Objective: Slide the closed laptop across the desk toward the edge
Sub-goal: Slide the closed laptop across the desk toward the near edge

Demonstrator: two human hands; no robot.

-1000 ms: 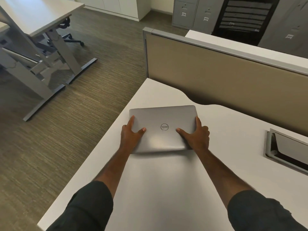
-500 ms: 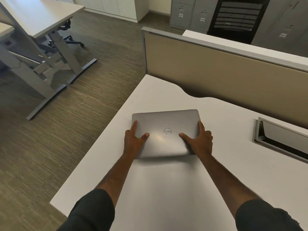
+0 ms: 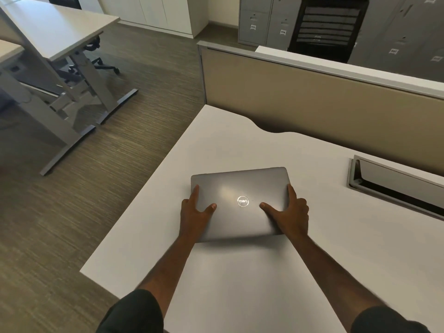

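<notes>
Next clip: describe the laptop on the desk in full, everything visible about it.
The laptop is a slim grey one with a matte, metal-looking lid and rounded corners, shut. A round logo in the lid's middle catches the light. It lies flat on the white desk, nearer the desk's left edge, its far edge toward the partition. The left hand and right hand grip its near corners, thumbs on the lid, fingers along the sides. Nothing else touches it.

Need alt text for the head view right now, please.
Both hands grip the near corners of a closed silver laptop lying flat on a white desk: left hand, right hand, thumbs on the lid. A tan partition stands behind.
</notes>
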